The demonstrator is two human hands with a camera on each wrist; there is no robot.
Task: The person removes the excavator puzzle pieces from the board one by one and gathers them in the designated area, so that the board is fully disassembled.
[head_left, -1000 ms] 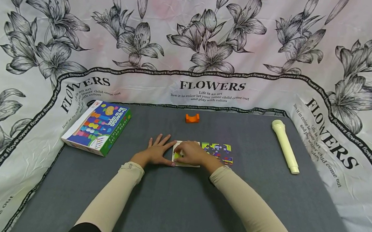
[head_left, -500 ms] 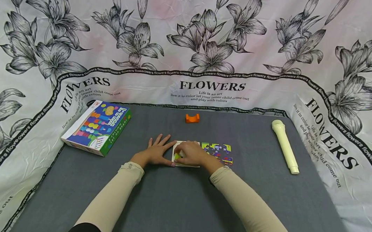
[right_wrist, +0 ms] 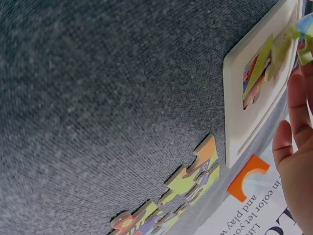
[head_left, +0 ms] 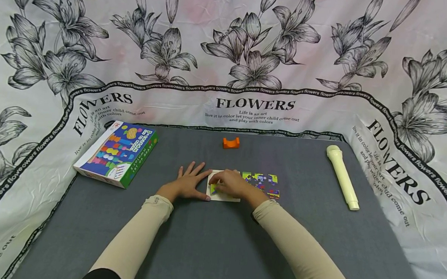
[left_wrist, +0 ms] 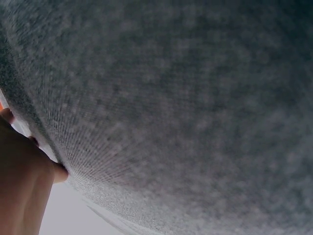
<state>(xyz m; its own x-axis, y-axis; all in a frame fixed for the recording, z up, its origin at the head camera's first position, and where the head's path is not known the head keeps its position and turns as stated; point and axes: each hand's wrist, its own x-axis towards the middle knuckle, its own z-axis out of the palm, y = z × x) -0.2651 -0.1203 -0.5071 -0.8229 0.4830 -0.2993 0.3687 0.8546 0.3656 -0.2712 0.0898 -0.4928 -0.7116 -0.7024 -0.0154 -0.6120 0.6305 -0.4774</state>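
Observation:
A white puzzle tray point(right_wrist: 234, 115) lies on the grey table, with green and yellow pieces point(right_wrist: 259, 71) fitted along one end. My left hand point(head_left: 187, 185) rests on the table with fingers spread, its thumb and index fingertip at the tray's left edge. Over the tray, my right hand point(head_left: 230, 185) has curled fingers and pinches a green and blue jigsaw piece point(right_wrist: 305, 35); its thumb is hidden in the right wrist view. Several loose jigsaw pieces point(head_left: 260, 184) lie in rows just right of the tray. The left wrist view shows mostly cloth and part of the left hand point(left_wrist: 24, 181).
An orange curved block point(head_left: 231, 143) stands behind the tray. At the far left lies a blue and green game box point(head_left: 118, 153). A pale yellow tube point(head_left: 343, 177) lies at the right. Flower-print cloth point(head_left: 255, 109) rises behind the table.
The right fingers have shifted slightly over the tray, and more of the yellow-green patch beneath them shows. My left hand has kept its place.

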